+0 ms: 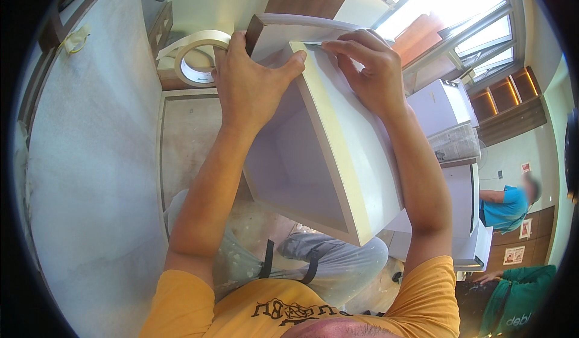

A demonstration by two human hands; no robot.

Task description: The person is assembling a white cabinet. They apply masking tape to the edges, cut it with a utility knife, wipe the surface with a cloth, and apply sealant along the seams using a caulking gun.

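Observation:
A white box-like drawer or cabinet (pixel 374 184) stands tilted before me, its open side toward the lower left. Pale yellow masking tape (pixel 330 130) runs along its front edge. My left hand (pixel 253 85) presses its thumb on the tape near the upper corner. Its fingers close on a roll of masking tape (pixel 181 66), from which a loose tail hangs at the left. My right hand (pixel 371 66) pinches at the same corner, beside the left thumb. A thin grey sliver shows at its fingertips, too small to name.
A large whitish panel (pixel 90 157) fills the left side. More white boxes (pixel 443 106) stand at the right, near a bright window (pixel 482 12). Two people, one in a blue shirt (pixel 509 208) and one in green (pixel 522 296), are farther right.

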